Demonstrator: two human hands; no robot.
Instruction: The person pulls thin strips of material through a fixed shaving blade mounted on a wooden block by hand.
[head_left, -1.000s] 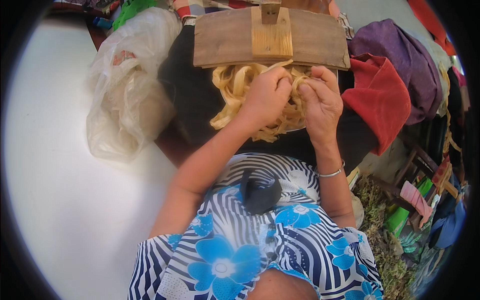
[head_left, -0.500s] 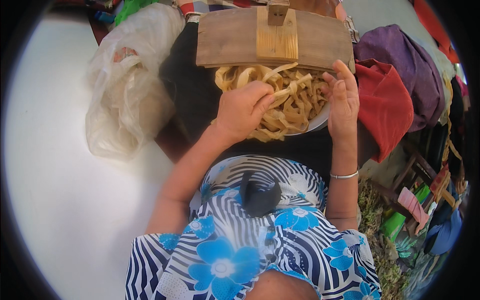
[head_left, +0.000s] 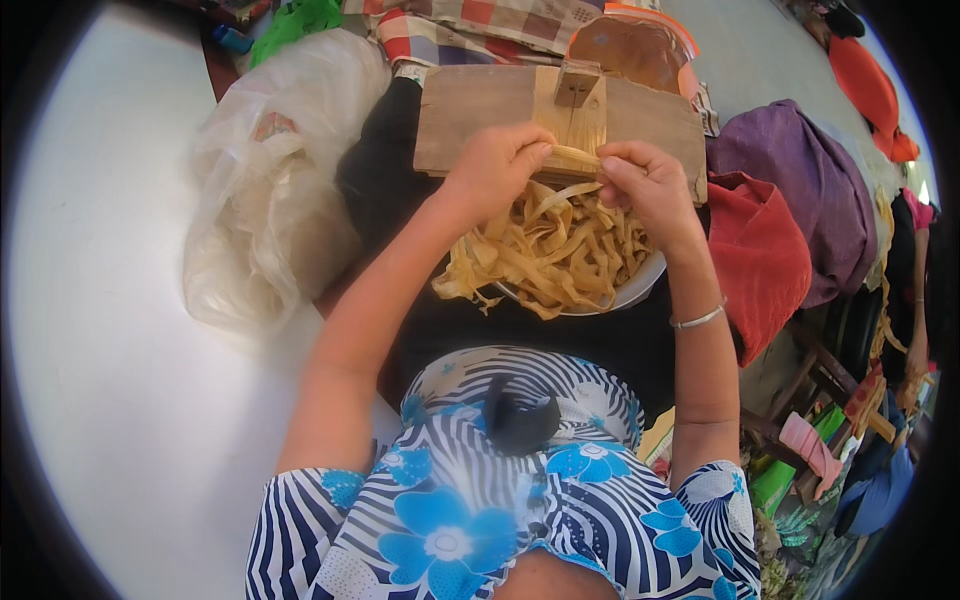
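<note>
One bowl (head_left: 640, 290) — one wooden board (head_left: 475, 105)

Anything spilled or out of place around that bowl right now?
A little: some loose tan strips hang past the near-left rim of the bowl, over the black cloth, instead of lying inside. Nothing else stands out; the left hand and right hand stretch one strip between them.

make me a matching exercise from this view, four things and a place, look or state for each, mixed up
1. yellowish strip
2. bowl
3. plastic bag
4. wooden board

A. heaped with tan strips
B. whitish, over on the left
C. carries a small wooden block
D. held between the left hand and right hand

Pairs: 1-D, 2-A, 3-B, 4-C
</note>
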